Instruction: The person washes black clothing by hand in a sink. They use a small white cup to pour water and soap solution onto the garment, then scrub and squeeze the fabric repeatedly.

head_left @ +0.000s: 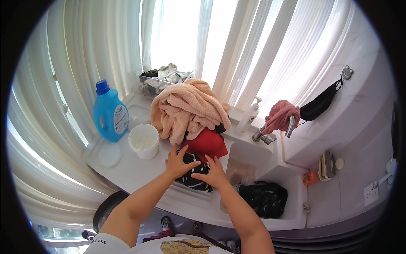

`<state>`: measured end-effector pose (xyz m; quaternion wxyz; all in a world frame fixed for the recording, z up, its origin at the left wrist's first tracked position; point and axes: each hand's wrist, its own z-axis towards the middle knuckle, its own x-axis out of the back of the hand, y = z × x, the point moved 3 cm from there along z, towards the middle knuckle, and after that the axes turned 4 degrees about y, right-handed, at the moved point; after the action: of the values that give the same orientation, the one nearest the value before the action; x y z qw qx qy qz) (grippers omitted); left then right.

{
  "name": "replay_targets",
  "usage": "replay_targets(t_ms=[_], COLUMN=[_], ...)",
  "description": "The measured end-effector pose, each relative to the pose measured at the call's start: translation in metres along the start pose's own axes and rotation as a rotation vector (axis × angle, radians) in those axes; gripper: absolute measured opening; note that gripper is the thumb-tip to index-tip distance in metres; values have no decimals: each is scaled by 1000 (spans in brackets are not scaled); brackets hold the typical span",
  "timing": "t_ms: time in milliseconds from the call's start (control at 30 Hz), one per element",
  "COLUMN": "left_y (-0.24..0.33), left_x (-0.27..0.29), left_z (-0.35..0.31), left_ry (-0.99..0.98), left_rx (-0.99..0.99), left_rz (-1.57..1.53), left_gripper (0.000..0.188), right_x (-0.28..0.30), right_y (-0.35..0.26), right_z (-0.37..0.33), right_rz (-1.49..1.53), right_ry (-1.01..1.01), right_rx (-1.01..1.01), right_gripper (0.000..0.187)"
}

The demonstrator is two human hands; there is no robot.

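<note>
Both my hands rest on a small black cloth with white pattern (192, 183) on the white counter. My left hand (179, 164) lies on its left side with the fingers spread. From the right, my right hand (215, 172) touches the same cloth, its fingers also apart. Just beyond my fingertips is a red cloth item (207, 144), smooth and rounded. Behind it a large peach waffle-textured towel (186, 108) is heaped up, partly covering something dark. The underside of the black cloth is hidden.
At left stand a blue detergent bottle (111, 114), a white tub (144, 142) and its lid (110, 154). A clear bin (148, 86) of clothes is behind. Right: a sink (292, 186) with dark wet cloth (263, 199), a pump bottle (248, 116) and a tap draped with pink cloth (282, 116).
</note>
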<state>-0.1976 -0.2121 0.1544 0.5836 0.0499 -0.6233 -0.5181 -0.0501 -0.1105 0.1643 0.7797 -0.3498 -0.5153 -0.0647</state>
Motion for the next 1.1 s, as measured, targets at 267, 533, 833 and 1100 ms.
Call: replay_targets(t_ms=[267, 533, 833, 1100], left_y=[-1, -1, 0, 4], left_x=[30, -1, 22, -6], left_z=[-96, -12, -76, -12], left_ry=[106, 250, 39, 274], left_rx=[-655, -472, -710, -271], left_rz=[-170, -222, -163, -166], left_gripper=[52, 44, 45, 42], right_x=[1, 11, -7, -2], right_y=[-25, -9, -16, -8], right_z=[-84, 1, -85, -38], right_rz=[-61, 75, -76, 121], right_ry=[208, 41, 258, 286], right_rx=[352, 162, 479, 197], right_gripper=[92, 93, 71, 65])
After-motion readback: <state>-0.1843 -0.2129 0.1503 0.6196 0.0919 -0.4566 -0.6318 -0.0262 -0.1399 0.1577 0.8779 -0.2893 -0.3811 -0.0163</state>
